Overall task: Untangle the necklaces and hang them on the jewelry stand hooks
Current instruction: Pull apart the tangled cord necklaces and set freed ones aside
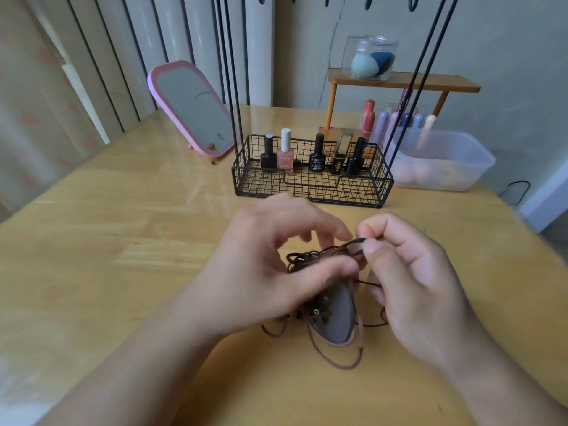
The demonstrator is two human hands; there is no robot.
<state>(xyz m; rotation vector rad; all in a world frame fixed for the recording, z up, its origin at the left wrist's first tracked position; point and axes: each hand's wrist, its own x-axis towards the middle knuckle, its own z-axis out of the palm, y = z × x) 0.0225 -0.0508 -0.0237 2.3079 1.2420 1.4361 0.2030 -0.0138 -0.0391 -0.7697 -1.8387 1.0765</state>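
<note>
Necklaces: a tangle of brown cords (310, 258) with a flat grey teardrop pendant (338, 315) lies on the tabletop (107, 241) toward its near edge, directly between and partly under both hands.
Left hand: the left hand (270, 272) arches over the knot, thumb pressed on the bunched cords above the pendant, fingers loosely curled.
Right hand: the right hand (412, 284) pinches a dark cord loop (358, 241) between thumb and forefinger, lifted just above the tangle.
Cord texture: thin, round, matte; loose loops trail toward the near edge below the pendant.
Jewelry stand: a black wire-mesh basket base (310, 186) with thin black rods rising from it stands near the far edge, well apart from the hands.
Bottles: nail polish bottles (317, 158) stand in the basket, glossy black and one pink; one reads "OUMEINI", a gold-black one "ydby".
Tabletop: pale, glossy wood.
Mirror: a pink-framed, rounded mirror (192, 110) leans toward the far left corner.
</note>
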